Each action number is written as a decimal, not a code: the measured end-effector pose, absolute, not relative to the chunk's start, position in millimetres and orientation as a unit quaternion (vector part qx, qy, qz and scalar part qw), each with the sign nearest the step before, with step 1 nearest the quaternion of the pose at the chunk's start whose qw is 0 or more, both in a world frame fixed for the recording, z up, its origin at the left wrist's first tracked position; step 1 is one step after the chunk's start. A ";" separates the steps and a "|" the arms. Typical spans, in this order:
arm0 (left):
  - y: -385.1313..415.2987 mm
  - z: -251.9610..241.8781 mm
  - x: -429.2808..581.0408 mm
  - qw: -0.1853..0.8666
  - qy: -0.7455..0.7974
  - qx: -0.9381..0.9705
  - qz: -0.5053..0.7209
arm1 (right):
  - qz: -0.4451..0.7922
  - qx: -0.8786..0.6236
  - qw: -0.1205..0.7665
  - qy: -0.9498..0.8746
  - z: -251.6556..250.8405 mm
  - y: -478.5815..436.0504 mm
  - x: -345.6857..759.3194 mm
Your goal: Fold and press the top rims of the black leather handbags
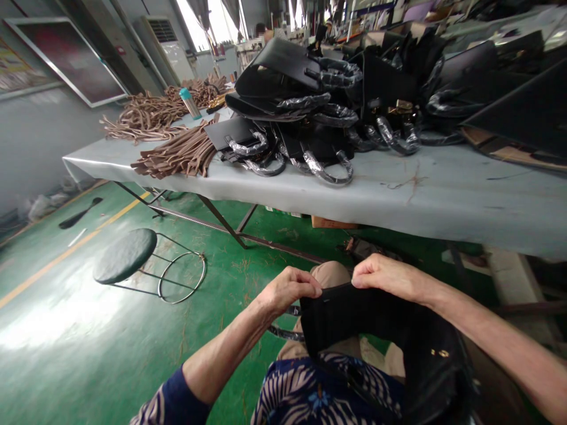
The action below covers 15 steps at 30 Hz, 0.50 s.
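Observation:
A black handbag [354,313] lies across my lap with its panels spread apart. My left hand [295,286] pinches the top edge of one panel near its left corner. Farther right on that same edge, my right hand [374,273] is closed on the material. A dark handle [286,333] in clear plastic wrap sticks out below my left wrist. Small gold-coloured fittings [440,353] show on the bag's right part. The lower right of the bag is dark and its details are hard to make out.
Black bags [283,71] with plastic-wrapped handles are heaped on the grey-covered table [381,189]. Bundles of brown strips [181,150] and a turquoise-topped bottle [189,103] stand to the left. A round stool [126,257] is on the green floor.

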<state>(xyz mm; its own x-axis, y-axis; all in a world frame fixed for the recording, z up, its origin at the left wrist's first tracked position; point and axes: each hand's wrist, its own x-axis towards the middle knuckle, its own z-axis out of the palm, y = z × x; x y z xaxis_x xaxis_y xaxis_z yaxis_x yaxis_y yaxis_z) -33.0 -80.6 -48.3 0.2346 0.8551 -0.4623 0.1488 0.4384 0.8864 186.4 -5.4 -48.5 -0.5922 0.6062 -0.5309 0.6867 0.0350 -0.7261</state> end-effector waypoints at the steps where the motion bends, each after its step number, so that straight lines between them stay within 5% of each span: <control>1: -80.5 -49.0 -34.8 0.644 0.548 0.456 0.278 | -0.530 0.449 0.036 0.719 -48.9 -5.1 186.5; 9: -84.5 -51.4 -49.4 0.651 0.525 0.471 0.280 | -0.530 0.471 0.042 0.704 -46.5 -4.2 188.2; 15: -87.2 -44.9 -56.8 0.563 0.569 0.545 0.249 | -0.526 0.474 0.047 0.705 -44.7 -3.0 184.8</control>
